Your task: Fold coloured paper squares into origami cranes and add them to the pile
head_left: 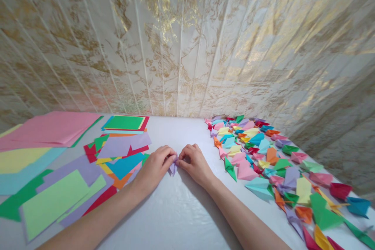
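Observation:
Between my two hands, a small folded piece of purple paper (pixel 173 169) is held just above or on the white table (pixel 164 211); I cannot tell which. My left hand (pixel 159 163) pinches its left side with thumb and fingers. From the right, my right hand (pixel 195 163) grips its other edge with curled fingers. The paper's folds are partly hidden behind the fingertips.
Several folded paper figures (pixel 258 139) in many colours spread along the table's right side. At left lie green sheets (pixel 55 199), large pink sheets (pixel 55 129), a small stack (pixel 124 122) and cut pieces (pixel 124 166). A gold-patterned curtain (pixel 175 47) hangs behind.

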Demonstrator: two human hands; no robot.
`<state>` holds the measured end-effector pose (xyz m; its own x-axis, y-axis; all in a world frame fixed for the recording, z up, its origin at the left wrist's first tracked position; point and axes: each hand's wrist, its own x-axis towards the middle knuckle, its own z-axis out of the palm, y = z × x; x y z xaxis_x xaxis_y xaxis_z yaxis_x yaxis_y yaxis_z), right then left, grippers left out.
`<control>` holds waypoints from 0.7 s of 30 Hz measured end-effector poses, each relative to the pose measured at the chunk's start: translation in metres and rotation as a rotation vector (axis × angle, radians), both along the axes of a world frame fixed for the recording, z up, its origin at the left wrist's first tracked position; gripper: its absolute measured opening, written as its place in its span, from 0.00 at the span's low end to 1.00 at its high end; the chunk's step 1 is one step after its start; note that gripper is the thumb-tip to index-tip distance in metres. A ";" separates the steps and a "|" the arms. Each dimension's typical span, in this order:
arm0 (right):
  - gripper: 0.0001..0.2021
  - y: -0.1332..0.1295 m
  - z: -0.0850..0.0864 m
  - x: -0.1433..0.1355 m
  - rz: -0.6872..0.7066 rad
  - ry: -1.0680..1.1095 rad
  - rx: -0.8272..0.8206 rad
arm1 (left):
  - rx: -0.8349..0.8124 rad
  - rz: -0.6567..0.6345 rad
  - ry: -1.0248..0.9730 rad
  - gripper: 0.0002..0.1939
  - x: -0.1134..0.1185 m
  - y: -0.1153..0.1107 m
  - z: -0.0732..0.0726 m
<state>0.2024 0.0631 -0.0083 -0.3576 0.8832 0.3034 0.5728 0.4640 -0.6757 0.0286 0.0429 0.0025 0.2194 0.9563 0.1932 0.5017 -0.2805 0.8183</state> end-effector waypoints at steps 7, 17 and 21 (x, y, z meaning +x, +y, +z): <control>0.08 -0.003 0.002 0.001 -0.040 0.259 0.095 | -0.290 -0.026 -0.312 0.24 0.011 -0.004 -0.006; 0.06 -0.015 0.010 -0.004 0.012 -0.111 0.354 | -0.549 -0.114 -0.677 0.16 0.026 -0.020 0.006; 0.08 -0.013 0.005 -0.004 0.026 -0.113 0.330 | -0.562 -0.134 -0.682 0.17 0.028 -0.022 0.006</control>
